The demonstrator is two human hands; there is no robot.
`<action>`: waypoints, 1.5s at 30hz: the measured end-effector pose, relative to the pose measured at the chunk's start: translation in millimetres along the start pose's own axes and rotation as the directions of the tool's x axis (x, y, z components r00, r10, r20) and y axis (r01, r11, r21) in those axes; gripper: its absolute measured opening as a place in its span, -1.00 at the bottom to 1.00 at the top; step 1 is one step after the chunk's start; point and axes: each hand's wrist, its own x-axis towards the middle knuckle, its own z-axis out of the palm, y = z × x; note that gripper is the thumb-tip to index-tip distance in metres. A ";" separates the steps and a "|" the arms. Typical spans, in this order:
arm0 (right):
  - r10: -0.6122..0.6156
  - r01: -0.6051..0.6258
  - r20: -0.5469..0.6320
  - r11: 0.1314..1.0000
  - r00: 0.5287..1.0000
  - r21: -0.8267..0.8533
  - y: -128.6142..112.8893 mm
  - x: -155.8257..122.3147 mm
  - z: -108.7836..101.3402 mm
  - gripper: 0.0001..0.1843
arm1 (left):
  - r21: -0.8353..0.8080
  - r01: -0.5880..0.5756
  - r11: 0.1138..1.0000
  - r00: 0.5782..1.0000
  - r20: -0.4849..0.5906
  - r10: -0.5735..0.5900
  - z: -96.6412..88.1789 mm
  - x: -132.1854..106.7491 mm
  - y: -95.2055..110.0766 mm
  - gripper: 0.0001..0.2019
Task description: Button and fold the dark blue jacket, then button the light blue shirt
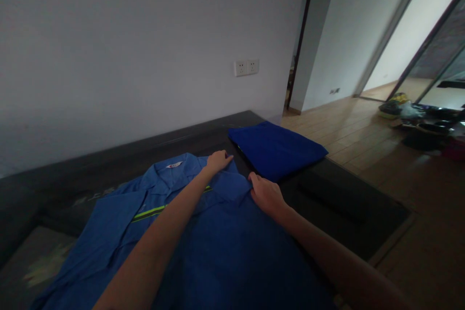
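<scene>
A blue work shirt with a collar, a white neck label and a yellow-green stripe lies spread on a dark table. My left hand pinches its cloth near the shoulder, right of the collar. Farther right, my right hand grips the edge of the same shirt between thumb and fingers. Between the two hands the cloth is folded over, covering part of the stripe. My forearms hide some of the front of the shirt.
A folded darker blue cloth lies on the dark table beyond my right hand. Behind the table stands a white wall with sockets. To the right are a wooden floor and a pile of bags and other items.
</scene>
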 end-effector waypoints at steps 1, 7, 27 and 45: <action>0.017 -0.017 0.006 1.000 1.000 -0.021 0.5 -0.1 -0.1 -0.76 | 0.010 0.018 1.000 1.000 0.018 -0.018 2.7 4.6 3.6 -0.61; -0.046 0.046 0.004 0.993 0.999 -0.111 -0.3 1.5 5.9 -0.75 | 0.024 0.055 0.998 0.998 0.015 -0.055 14.8 18.0 16.1 -0.71; -0.104 0.107 -0.026 0.977 0.994 0.183 22.5 -22.6 -9.0 -0.76 | -0.074 0.082 0.994 0.990 -0.108 -0.089 0.5 6.9 14.5 -0.65; -0.069 0.114 -0.100 0.819 0.993 0.562 20.0 3.0 19.5 -0.76 | 0.025 -0.368 0.930 0.930 0.017 0.367 22.9 -96.6 23.4 -0.49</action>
